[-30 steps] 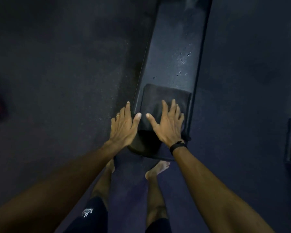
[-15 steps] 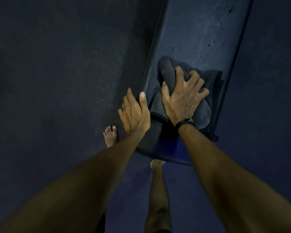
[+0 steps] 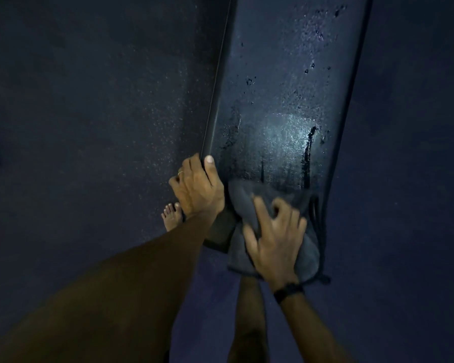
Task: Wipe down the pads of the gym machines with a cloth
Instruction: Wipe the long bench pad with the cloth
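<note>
On the dim speckled floor (image 3: 102, 127), the wet bench pad (image 3: 281, 106) shows streaks where the right hand (image 3: 273, 239), fingers curled into the cloth (image 3: 309, 252), has dragged it back to the near end, while the left hand (image 3: 197, 187) keeps gripping the pad's edge.

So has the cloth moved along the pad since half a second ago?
Yes. The cloth has slid toward the pad's near end under the right hand and now hangs over it.

Long dark bench pad (image 3: 281, 121) — wet, streaked; bunched grey cloth (image 3: 240, 205) lies at its near end.
</note>
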